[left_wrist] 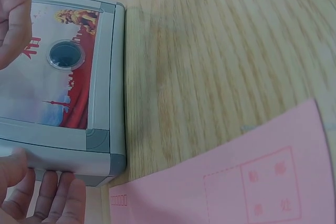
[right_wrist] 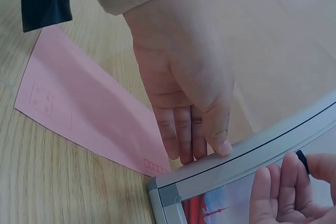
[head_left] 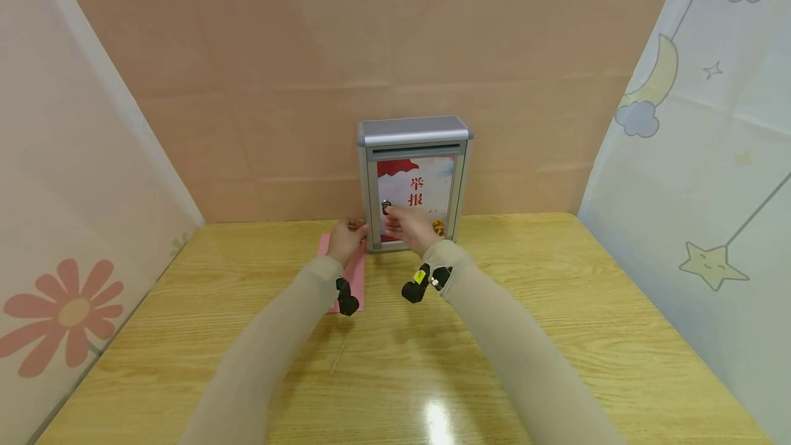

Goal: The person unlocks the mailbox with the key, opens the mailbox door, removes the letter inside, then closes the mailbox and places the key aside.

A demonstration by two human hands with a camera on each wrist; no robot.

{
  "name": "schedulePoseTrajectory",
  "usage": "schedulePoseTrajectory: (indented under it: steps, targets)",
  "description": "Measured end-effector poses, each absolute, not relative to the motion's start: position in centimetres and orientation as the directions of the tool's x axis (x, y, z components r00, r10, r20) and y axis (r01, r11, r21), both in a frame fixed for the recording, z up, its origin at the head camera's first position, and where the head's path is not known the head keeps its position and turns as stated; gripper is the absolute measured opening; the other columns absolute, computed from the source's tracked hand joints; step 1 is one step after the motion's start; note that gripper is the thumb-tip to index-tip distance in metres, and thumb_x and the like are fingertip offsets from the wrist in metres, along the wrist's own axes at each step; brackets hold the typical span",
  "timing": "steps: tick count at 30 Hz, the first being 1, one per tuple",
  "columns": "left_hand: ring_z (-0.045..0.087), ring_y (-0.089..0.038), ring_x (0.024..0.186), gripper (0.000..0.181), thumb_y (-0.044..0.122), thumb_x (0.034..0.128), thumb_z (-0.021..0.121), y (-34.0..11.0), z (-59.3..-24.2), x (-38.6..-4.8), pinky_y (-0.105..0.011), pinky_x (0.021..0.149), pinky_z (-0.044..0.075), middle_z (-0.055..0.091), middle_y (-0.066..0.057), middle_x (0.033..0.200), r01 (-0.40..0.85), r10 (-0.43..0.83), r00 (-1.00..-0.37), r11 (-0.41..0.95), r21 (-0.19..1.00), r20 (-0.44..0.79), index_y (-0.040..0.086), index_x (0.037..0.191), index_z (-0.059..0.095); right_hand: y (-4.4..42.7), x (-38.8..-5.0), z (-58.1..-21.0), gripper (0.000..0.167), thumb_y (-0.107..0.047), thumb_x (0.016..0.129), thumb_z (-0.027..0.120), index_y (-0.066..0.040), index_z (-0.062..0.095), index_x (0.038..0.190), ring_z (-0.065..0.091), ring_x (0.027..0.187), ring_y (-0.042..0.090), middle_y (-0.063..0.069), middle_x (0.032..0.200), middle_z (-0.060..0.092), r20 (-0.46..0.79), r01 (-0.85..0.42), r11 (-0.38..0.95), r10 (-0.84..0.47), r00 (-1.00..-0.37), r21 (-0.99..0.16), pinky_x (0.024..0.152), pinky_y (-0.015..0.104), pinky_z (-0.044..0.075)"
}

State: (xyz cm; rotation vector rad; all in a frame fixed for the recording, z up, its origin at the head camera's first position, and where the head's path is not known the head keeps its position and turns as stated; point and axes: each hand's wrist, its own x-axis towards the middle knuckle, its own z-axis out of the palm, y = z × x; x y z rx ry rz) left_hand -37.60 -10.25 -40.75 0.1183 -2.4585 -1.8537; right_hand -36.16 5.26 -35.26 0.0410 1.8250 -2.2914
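Observation:
A grey metal letter box (head_left: 414, 130) with a slot across its upper front stands upright against the back wall. Its front bears a red and white poster with Chinese characters. My left hand (head_left: 346, 239) grips the box's left side low down; in the left wrist view its thumb lies on the side and the fingers (left_wrist: 65, 195) reach behind. In front of the poster, my right hand (head_left: 410, 226) pinches a small black piece (right_wrist: 303, 161) between thumb and fingers; its kind is mostly hidden. Partly beneath my left forearm lies a pink envelope (head_left: 355, 280), close to the box.
A round dark window (left_wrist: 65, 55) sits low in the box's front. On the wooden table (head_left: 544, 294), a thin pale strip (head_left: 338, 357) shows nearer to me. Printed cloth walls stand at left and right, with a plain peach cloth (head_left: 278, 122) at the back.

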Motion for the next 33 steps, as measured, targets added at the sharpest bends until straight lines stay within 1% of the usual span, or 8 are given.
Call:
schedulePoseTrajectory:
  steps: [6, 8, 13, 16, 22, 24, 30, 33]
  targets:
    - [0.062, -0.033, 0.099, 0.022, 0.013, 0.0979, 0.057, -10.24, -40.71, -37.63, -0.039, 0.082, 0.052, 0.063, -0.019, 0.106, -0.02, -0.102, -0.995, 0.288, 0.958, 0.01, -0.003, 0.113, 0.056, 5.14, -36.27, -35.3, 0.017, -0.012, 0.101, 0.052, 0.0, 0.06, 0.109, 0.06, 0.081, 0.014, 0.005, 0.085, 0.061, -0.213, 0.243, -0.277, -0.134, -0.968, -0.93, 0.104, 0.042, 0.045]
    - [0.062, -0.032, 0.097, 0.022, 0.013, 0.0978, 0.058, -10.25, -40.73, -37.65, -0.04, 0.083, 0.052, 0.063, -0.018, 0.104, -0.018, -0.103, -0.995, 0.285, 0.958, 0.012, -0.003, 0.113, 0.056, 5.11, -36.3, -35.33, 0.017, -0.012, 0.101, 0.051, 0.0, 0.059, 0.11, 0.06, 0.082, 0.014, 0.006, 0.088, 0.061, -0.224, 0.255, -0.293, -0.136, -0.965, -0.922, 0.104, 0.04, 0.045]
    - [0.061, -0.034, 0.097, 0.022, 0.012, 0.0982, 0.057, -10.22, -40.75, -37.63, -0.048, 0.09, 0.051, 0.062, -0.018, 0.103, -0.033, -0.097, -0.995, 0.24, 0.97, -0.01, -0.003, 0.114, 0.055, 5.0, -36.31, -35.37, 0.017, -0.011, 0.101, 0.051, 0.002, 0.058, 0.108, 0.057, 0.081, 0.015, 0.005, 0.085, 0.058, -0.173, 0.203, -0.232, -0.143, -0.974, -0.951, 0.105, 0.045, 0.043]
    - [0.061, -0.035, 0.099, 0.023, 0.012, 0.0984, 0.056, -10.21, -40.69, -37.58, -0.05, 0.091, 0.05, 0.061, -0.02, 0.106, -0.031, -0.097, -0.995, 0.24, 0.97, -0.008, -0.004, 0.114, 0.055, 4.95, -36.35, -35.36, 0.018, -0.012, 0.1, 0.051, 0.004, 0.058, 0.106, 0.057, 0.082, 0.016, 0.005, 0.084, 0.057, -0.17, 0.196, -0.21, -0.133, -0.976, -0.958, 0.105, 0.045, 0.043]
    - [0.062, -0.035, 0.101, 0.024, 0.012, 0.0982, 0.057, -10.21, -40.68, -37.61, -0.049, 0.091, 0.051, 0.061, -0.023, 0.11, -0.014, -0.099, -0.995, 0.251, 0.968, 0.011, -0.006, 0.115, 0.055, 5.01, -36.75, -35.44, 0.012, -0.015, 0.101, 0.052, -0.004, 0.058, 0.101, 0.057, 0.09, 0.018, 0.006, 0.09, 0.058, -0.281, 0.314, -0.354, -0.142, -0.949, -0.881, 0.103, 0.037, 0.046]
    - [0.062, -0.036, 0.101, 0.024, 0.011, 0.0982, 0.056, -10.19, -40.68, -37.61, -0.049, 0.091, 0.051, 0.06, -0.023, 0.11, -0.01, -0.098, -0.995, 0.248, 0.969, 0.015, -0.006, 0.115, 0.055, 5.04, -36.84, -35.5, 0.011, -0.015, 0.101, 0.052, -0.005, 0.057, 0.099, 0.057, 0.09, 0.018, 0.006, 0.09, 0.058, -0.291, 0.326, -0.372, -0.149, -0.945, -0.869, 0.103, 0.036, 0.045]
    - [0.062, -0.035, 0.101, 0.023, 0.012, 0.0982, 0.057, -10.18, -40.61, -37.59, -0.047, 0.089, 0.051, 0.061, -0.022, 0.109, -0.014, -0.103, -0.995, 0.256, 0.966, 0.013, -0.005, 0.114, 0.055, 4.84, -36.74, -35.44, 0.012, -0.013, 0.099, 0.054, -0.003, 0.06, 0.095, 0.058, 0.081, 0.016, 0.005, 0.083, 0.059, -0.226, 0.249, -0.267, -0.114, -0.967, -0.931, 0.104, 0.042, 0.045]
    - [0.062, -0.035, 0.102, 0.023, 0.012, 0.098, 0.057, -10.18, -40.54, -37.58, -0.046, 0.089, 0.051, 0.061, -0.022, 0.109, -0.015, -0.106, -0.994, 0.268, 0.963, 0.014, -0.004, 0.114, 0.055, 4.71, -36.6, -35.36, 0.013, -0.013, 0.099, 0.054, -0.002, 0.059, 0.097, 0.058, 0.083, 0.017, 0.007, 0.087, 0.059, -0.23, 0.251, -0.274, -0.107, -0.967, -0.928, 0.103, 0.041, 0.045]
